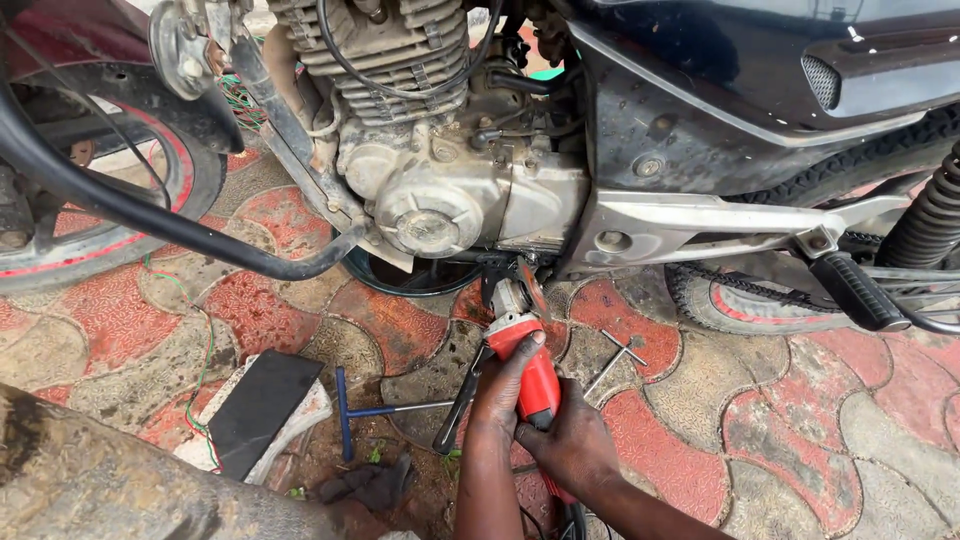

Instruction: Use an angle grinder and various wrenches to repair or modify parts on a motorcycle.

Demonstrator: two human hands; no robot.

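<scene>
while both hands, left hand [502, 385] and right hand [572, 447], clamp their fingers round the red grinder [527, 372], its disc under the engine [440, 190] could kick or spark onto nearby cables.

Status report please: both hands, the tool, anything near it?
Left hand and right hand grip red angle grinder. Disc at motorcycle engine underside. T-wrench lies beside.

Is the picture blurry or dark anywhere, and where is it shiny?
Head view: even daylight, mostly sharp; both hands on the red grinder look clear; glare on the silver engine cover and black body panel; deep shadow under the engine; the brown mass nearest the camera is soft.
</scene>
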